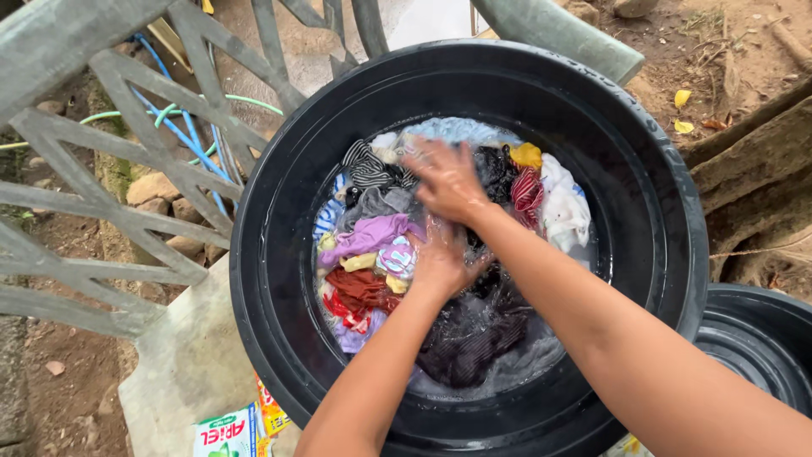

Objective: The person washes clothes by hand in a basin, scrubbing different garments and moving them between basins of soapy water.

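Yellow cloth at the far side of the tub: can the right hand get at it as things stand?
Probably yes. The right hand lies on the wet clothes just short of the yellow cloth, which sits on top of the pile with nothing covering it. The left hand is nearer the person, out of the way.

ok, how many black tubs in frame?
2. The big tub sits centre, full of water and clothes, with the left hand and right hand in it. A second tub shows partly at lower right; others may lie out of frame.
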